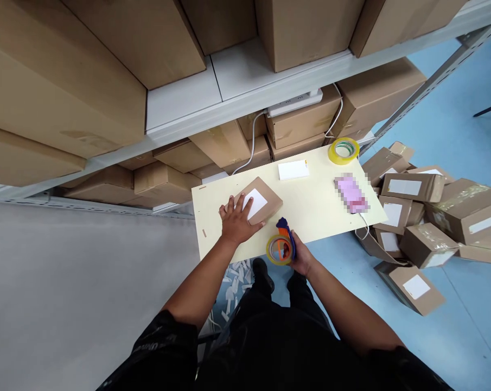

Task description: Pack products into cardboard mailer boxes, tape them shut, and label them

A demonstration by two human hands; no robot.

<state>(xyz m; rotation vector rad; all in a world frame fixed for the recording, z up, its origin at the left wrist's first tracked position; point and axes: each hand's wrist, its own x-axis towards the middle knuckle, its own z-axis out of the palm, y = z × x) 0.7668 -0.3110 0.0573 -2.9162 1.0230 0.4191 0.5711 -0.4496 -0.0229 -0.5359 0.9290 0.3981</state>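
Observation:
A small cardboard box [272,194] with a white label [256,205] on its top lies on the pale table [310,201]. Across the box's left part rests my left hand [237,220], palm down with fingers spread. My right hand [301,255] grips a tape dispenser [286,231], blue and orange with a yellowish roll of tape on it. The dispenser is just off the table's front edge, to the right of the box and apart from it. My right fingers are partly hidden behind the roll.
At the table's back right sits a yellow tape roll [343,151]. A white card stack [293,170] and a blurred pink item [351,193] lie nearby. Shelves with large cartons [310,32] rise behind. Labelled boxes [428,239] are piled on the right floor; paper scraps [233,282] lie below.

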